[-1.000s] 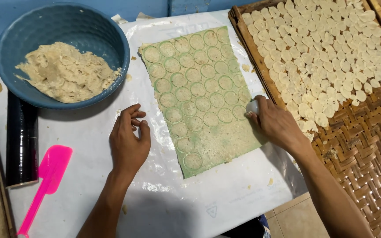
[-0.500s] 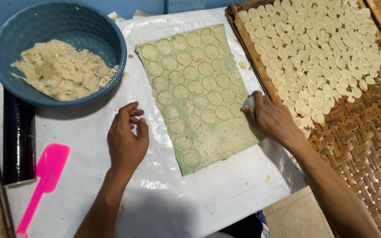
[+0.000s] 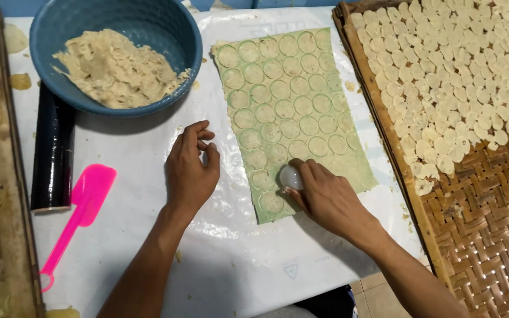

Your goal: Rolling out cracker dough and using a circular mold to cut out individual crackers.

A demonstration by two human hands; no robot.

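Dough sheet (image 3: 293,112), pale green and marked with circles, lies mid-frame on our white plastic (image 3: 148,153). Going left to right: pink spatula (image 3: 78,212), black roller (image 3: 53,147), blue bowl (image 3: 119,53) upper left, our left hand (image 3: 191,171) loosely curled and holding nothing, our right hand (image 3: 325,197) gripping a small round cutter (image 3: 290,177) on the sheet, woven tray (image 3: 490,224) at right.

Right hand (image 3: 325,197) now on dough sheet (image 3: 293,112)

The worktop, covered by a clear plastic sheet (image 3: 148,153), carries a blue round bowl (image 3: 166,35), a black roller (image 3: 53,159), a pink plastic spatula (image 3: 81,206) and a flat green dough sheet (image 3: 293,112).
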